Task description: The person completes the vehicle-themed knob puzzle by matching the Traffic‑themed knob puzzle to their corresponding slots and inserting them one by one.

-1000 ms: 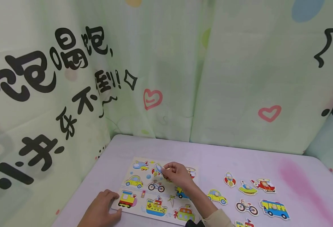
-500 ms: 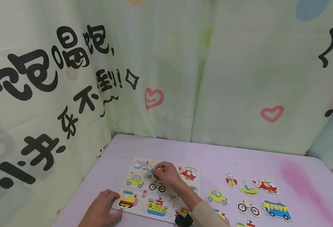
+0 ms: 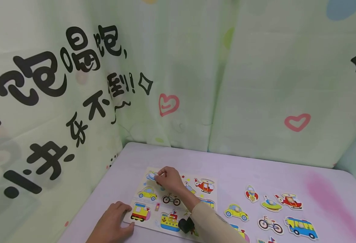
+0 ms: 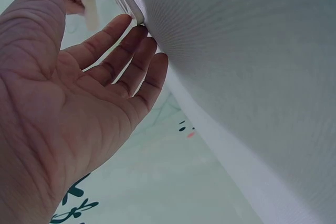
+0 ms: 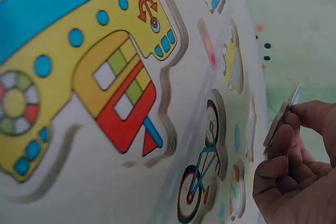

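Note:
Over the far left corner of the puzzle board [image 3: 166,222], my right hand [image 3: 169,179] pinches a thin airplane puzzle piece [image 5: 276,125] between thumb and fingers. The piece is seen edge-on in the right wrist view, tilted beside the board, and I cannot tell whether it touches the board. Pictures of vehicles in cut-out recesses cover the board, among them a yellow car [image 3: 147,193], a bicycle [image 3: 171,199] and a train [image 3: 140,212]. My left hand [image 3: 112,219] rests at the board's near left corner, its extended fingers [image 4: 123,51] against the edge.
To the right of the board lie several loose pieces on the table: a yellow car piece [image 3: 236,212], a rocket [image 3: 251,193], a flying saucer [image 3: 271,204], a helicopter [image 3: 289,201], a bicycle piece [image 3: 270,225] and a bus [image 3: 301,227]. A printed curtain [image 3: 244,101] hangs behind.
My right hand has moved left across the board with the airplane puzzle piece, from near the rocket picture to the far left corner. The left hand stays at the board's corner.

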Action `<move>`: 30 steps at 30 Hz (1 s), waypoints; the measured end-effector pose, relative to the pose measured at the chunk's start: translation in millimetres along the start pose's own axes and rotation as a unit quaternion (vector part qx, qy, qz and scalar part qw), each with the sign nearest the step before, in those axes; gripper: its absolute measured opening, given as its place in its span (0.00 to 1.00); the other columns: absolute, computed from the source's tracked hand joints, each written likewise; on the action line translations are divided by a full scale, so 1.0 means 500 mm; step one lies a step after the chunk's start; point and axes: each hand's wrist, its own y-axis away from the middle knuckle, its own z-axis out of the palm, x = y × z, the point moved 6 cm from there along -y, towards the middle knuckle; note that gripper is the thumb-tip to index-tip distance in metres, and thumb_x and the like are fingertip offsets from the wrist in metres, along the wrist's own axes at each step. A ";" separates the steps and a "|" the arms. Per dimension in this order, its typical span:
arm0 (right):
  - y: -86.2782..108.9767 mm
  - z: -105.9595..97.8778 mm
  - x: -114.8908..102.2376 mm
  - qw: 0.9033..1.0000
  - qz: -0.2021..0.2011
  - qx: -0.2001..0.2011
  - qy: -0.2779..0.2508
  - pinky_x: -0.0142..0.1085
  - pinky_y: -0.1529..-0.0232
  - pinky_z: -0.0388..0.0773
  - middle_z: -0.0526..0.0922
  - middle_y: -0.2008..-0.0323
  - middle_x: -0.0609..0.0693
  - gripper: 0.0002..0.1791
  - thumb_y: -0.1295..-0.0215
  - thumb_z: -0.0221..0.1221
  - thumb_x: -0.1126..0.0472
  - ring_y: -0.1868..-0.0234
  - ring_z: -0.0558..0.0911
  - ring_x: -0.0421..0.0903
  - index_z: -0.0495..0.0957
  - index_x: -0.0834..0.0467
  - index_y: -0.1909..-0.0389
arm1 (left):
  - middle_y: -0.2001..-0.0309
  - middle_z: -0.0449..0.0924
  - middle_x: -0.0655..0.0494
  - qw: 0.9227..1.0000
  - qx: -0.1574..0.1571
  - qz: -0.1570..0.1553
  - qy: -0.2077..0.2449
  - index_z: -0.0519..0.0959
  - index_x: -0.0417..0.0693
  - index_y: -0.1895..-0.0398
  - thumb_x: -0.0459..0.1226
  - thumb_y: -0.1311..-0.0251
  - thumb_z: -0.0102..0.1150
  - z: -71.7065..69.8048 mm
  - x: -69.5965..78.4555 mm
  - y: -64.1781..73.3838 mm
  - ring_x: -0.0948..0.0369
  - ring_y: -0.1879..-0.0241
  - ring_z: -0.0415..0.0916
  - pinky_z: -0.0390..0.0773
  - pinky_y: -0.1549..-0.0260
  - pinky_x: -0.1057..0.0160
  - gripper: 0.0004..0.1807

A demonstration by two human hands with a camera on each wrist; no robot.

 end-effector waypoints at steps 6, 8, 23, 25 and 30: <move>-0.020 0.005 -0.017 0.998 -0.024 0.024 0.062 0.30 0.77 0.66 0.75 0.77 0.46 0.08 0.34 0.66 0.60 0.78 0.70 0.41 0.80 0.60 0.65 | 0.54 0.78 0.57 1.000 -0.001 -0.002 0.000 0.82 0.48 0.53 0.45 0.52 0.78 -0.002 0.004 -0.002 0.55 0.52 0.74 0.78 0.42 0.42 0.24; -0.023 0.005 -0.019 0.996 -0.017 0.028 0.078 0.32 0.75 0.67 0.75 0.75 0.47 0.08 0.34 0.66 0.60 0.75 0.71 0.42 0.79 0.61 0.64 | 0.54 0.78 0.57 1.000 -0.003 -0.004 0.001 0.82 0.47 0.53 0.45 0.52 0.78 -0.001 0.005 -0.003 0.55 0.52 0.74 0.78 0.42 0.42 0.24; -0.048 0.027 -0.009 0.989 0.004 0.031 0.147 0.35 0.69 0.71 0.78 0.69 0.48 0.07 0.34 0.67 0.60 0.68 0.73 0.44 0.79 0.59 0.65 | 0.53 0.78 0.57 1.000 -0.008 -0.010 0.002 0.82 0.47 0.53 0.45 0.53 0.78 0.002 0.002 -0.004 0.55 0.52 0.74 0.78 0.42 0.42 0.24; -0.050 0.030 -0.011 0.988 0.002 0.031 0.154 0.35 0.69 0.71 0.79 0.69 0.48 0.07 0.34 0.67 0.61 0.68 0.73 0.44 0.79 0.59 0.65 | 0.54 0.78 0.57 1.000 -0.009 -0.012 0.002 0.82 0.47 0.53 0.45 0.53 0.78 0.001 0.001 -0.004 0.55 0.52 0.74 0.78 0.42 0.42 0.24; -0.053 0.035 -0.015 0.986 0.010 0.027 0.165 0.35 0.69 0.71 0.79 0.68 0.49 0.07 0.34 0.67 0.60 0.68 0.73 0.44 0.79 0.59 0.65 | 0.54 0.78 0.58 1.000 -0.006 -0.009 0.004 0.82 0.48 0.53 0.45 0.53 0.78 0.003 -0.002 -0.004 0.55 0.53 0.73 0.78 0.42 0.42 0.24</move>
